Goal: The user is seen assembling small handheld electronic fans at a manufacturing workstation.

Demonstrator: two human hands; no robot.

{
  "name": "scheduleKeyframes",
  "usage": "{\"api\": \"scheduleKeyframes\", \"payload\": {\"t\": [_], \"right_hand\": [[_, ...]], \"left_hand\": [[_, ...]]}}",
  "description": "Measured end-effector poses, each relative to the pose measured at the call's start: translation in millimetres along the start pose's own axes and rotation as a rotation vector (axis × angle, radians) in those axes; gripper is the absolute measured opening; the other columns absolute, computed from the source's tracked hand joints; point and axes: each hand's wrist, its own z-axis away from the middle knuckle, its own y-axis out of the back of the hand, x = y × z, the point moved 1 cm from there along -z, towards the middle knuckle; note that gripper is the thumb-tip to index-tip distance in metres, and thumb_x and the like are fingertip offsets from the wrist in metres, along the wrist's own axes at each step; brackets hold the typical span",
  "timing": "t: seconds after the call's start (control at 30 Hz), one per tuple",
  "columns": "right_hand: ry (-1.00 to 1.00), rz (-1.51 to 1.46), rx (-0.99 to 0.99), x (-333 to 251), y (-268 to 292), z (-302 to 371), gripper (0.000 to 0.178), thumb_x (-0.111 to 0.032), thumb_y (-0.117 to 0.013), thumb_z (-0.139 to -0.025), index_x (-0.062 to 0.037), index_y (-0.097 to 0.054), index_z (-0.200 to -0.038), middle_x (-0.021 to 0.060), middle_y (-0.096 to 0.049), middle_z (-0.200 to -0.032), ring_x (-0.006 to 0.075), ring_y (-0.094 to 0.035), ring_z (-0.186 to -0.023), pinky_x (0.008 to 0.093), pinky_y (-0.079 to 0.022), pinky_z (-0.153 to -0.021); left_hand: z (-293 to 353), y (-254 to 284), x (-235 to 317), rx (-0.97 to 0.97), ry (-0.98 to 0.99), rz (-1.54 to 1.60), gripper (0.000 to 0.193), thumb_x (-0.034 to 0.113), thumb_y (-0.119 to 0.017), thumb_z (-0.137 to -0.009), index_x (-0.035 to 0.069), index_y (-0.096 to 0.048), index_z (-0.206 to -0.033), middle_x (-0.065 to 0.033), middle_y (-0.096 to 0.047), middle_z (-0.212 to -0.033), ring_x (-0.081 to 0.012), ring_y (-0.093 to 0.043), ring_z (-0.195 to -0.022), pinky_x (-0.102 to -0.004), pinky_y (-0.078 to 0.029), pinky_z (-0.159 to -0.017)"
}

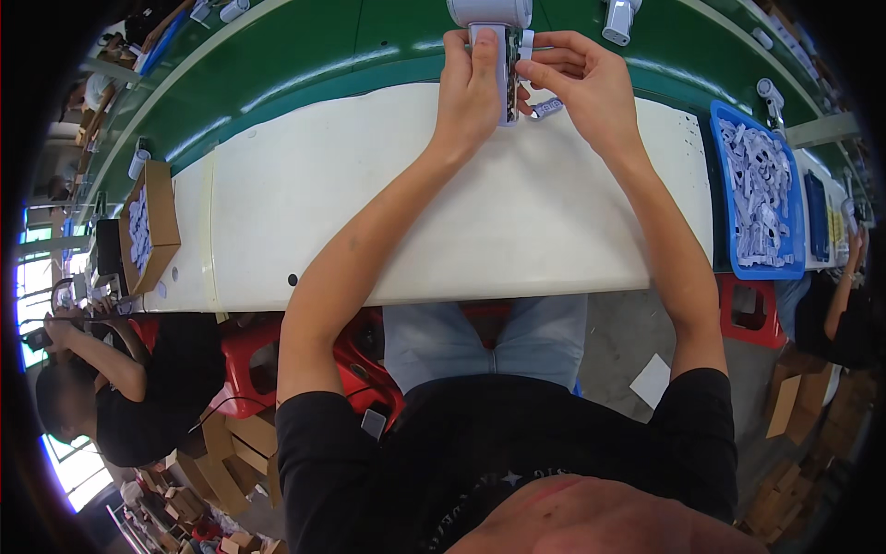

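Note:
At the far edge of the white table, my left hand [466, 97] is closed round the handle of a white handheld appliance [507, 92]. Its drum-shaped head [491, 11] points away from me, and the handle's right side shows dark and metallic inner parts. My right hand [591, 88] is closed in a pinch at that side, thumb and fingertips against the handle. What they pinch is too small to make out. Beside the right fingers is a small white piece [527, 42]. Just below them a small pale printed part [547, 108] shows near the handle's lower end.
A blue basket [720, 198] full of white plastic parts stands at the right. A cardboard box [164, 231] with white parts sits at the left. Beyond the table runs a green conveyor belt [305, 46] carrying another white appliance [621, 20]. Co-workers sit on both sides.

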Motion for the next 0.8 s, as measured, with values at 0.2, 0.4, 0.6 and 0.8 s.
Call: {"api": "scheduleKeyframes", "payload": {"t": [0.2,0.4,0.6,0.8], "right_hand": [[0.004,-0.030,0.010,0.9,0.7,0.4,0.033,-0.012,-0.072,-0.079,0.0012,-0.062,-0.107,0.0096,-0.069,-0.090,0.0157,-0.067,-0.081,0.0259,-0.052,-0.075],[-0.017,0.070,-0.061,0.0,6.8,-2.3,0.029,-0.011,-0.073,-0.078,0.0011,-0.063,-0.103,0.0086,-0.069,-0.089,0.0156,-0.066,-0.079,0.0250,-0.052,-0.073],[0.006,0.136,-0.124,-7.0,4.4,0.6,0.023,-0.009,-0.071,-0.078,0.0013,-0.063,-0.098,0.0079,-0.069,-0.086,0.0154,-0.067,-0.075,0.0244,-0.053,-0.069],[0.056,0.200,-0.093,-8.0,-6.1,7.8,0.017,-0.009,-0.068,-0.081,0.0021,-0.063,-0.093,0.0078,-0.069,-0.080,0.0142,-0.067,-0.069,0.0238,-0.053,-0.063]], "left_hand": [[1.1,-1.0,3.5,-0.004,-0.007,-0.057,0.047,0.046,-0.037,-0.097,-0.001,-0.030,-0.104,-0.0146,-0.057,-0.079,-0.0165,-0.060,-0.056,-0.0293,-0.053,-0.044],[1.9,-3.0,7.8,0.011,-0.030,-0.105,0.052,0.045,-0.044,-0.095,-0.003,-0.030,-0.108,-0.0151,-0.058,-0.080,-0.0171,-0.061,-0.057,-0.0284,-0.053,-0.045],[4.7,-4.8,16.5,0.096,-0.093,-0.241,0.058,0.042,-0.063,-0.085,-0.004,-0.036,-0.107,-0.0137,-0.060,-0.079,-0.0174,-0.063,-0.062,-0.0269,-0.053,-0.048],[3.6,-2.2,18.1,0.147,-0.075,-0.448,0.048,0.036,-0.071,-0.078,-0.003,-0.050,-0.098,-0.0118,-0.065,-0.078,-0.0156,-0.064,-0.067,-0.0270,-0.050,-0.055]]}}
